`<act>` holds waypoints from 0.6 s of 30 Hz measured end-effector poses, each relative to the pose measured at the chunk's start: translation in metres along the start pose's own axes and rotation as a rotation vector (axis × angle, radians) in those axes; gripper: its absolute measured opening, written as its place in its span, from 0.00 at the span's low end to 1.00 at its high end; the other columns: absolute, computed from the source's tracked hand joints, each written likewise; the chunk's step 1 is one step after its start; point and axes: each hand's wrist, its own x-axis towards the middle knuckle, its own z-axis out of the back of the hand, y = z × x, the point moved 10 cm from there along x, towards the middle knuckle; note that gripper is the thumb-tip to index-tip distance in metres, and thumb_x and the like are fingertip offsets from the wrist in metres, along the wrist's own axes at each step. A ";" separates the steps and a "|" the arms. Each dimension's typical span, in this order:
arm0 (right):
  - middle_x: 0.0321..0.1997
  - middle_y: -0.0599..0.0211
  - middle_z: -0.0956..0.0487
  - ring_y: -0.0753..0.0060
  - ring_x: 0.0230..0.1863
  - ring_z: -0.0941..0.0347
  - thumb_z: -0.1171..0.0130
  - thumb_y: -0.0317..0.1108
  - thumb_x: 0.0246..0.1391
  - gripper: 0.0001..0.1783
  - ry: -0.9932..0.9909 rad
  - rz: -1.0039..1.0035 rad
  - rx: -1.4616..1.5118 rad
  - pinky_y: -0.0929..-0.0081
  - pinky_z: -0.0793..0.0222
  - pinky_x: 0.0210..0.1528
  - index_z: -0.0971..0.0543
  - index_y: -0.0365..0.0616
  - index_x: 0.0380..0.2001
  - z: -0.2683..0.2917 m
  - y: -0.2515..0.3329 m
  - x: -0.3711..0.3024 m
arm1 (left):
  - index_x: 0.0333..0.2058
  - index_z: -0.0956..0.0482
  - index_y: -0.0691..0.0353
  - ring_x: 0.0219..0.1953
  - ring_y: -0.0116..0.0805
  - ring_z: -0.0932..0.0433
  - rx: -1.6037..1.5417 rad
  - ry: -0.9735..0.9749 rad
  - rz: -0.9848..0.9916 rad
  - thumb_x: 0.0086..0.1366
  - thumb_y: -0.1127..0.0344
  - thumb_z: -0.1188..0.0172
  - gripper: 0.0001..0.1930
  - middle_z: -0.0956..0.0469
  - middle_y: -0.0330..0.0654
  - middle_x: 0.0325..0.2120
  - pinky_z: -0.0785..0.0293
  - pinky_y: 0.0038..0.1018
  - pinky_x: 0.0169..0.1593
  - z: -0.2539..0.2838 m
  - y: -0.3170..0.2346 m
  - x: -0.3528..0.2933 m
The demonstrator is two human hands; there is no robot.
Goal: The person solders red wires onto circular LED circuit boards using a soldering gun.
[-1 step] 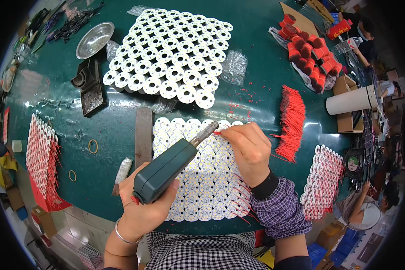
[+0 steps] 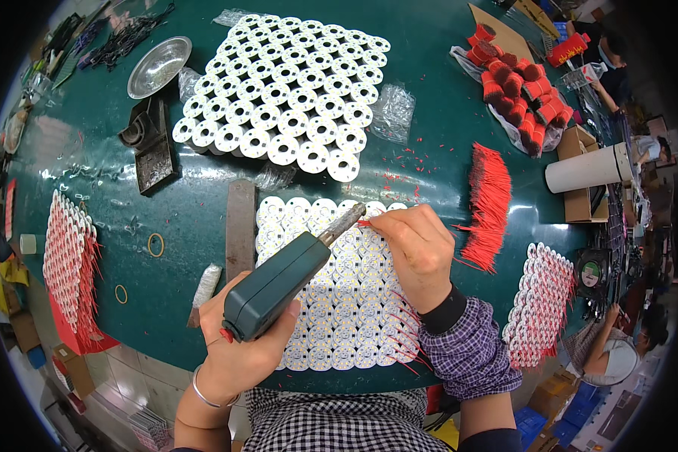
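Note:
A dark green soldering gun point(image 2: 279, 286) is wrapped in the fingers of my left hand point(image 2: 247, 348). Its metal tip slants up and right, over the upper rows of a sheet of round white LED boards point(image 2: 324, 301). Close to the tip, my right hand point(image 2: 422, 252) pinches a short red wire point(image 2: 364, 223) at the sheet's top right. Whether tip and wire touch I cannot tell. Several red wires point(image 2: 403, 331) stick out along the lower right side of the sheet, partly beneath my right wrist.
Ring-shaped white boards point(image 2: 282, 94) stand in stacked rows at the back. Loose red wires point(image 2: 488, 203) lie to the right, below bundled red wires point(image 2: 516, 90). Wired sheets rest at left point(image 2: 69, 264) and right point(image 2: 539, 305). A metal bar point(image 2: 240, 233) and black tray point(image 2: 156, 162) lie left.

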 end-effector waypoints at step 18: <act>0.34 0.65 0.20 0.64 0.34 0.24 0.34 0.18 0.39 0.14 -0.024 -0.021 0.012 0.70 0.27 0.33 0.18 0.40 0.33 -0.001 -0.004 0.001 | 0.34 0.18 0.70 0.24 0.25 0.25 0.027 0.051 0.001 0.54 0.77 0.32 0.09 0.21 0.41 0.26 0.30 0.23 0.28 -0.004 0.006 0.004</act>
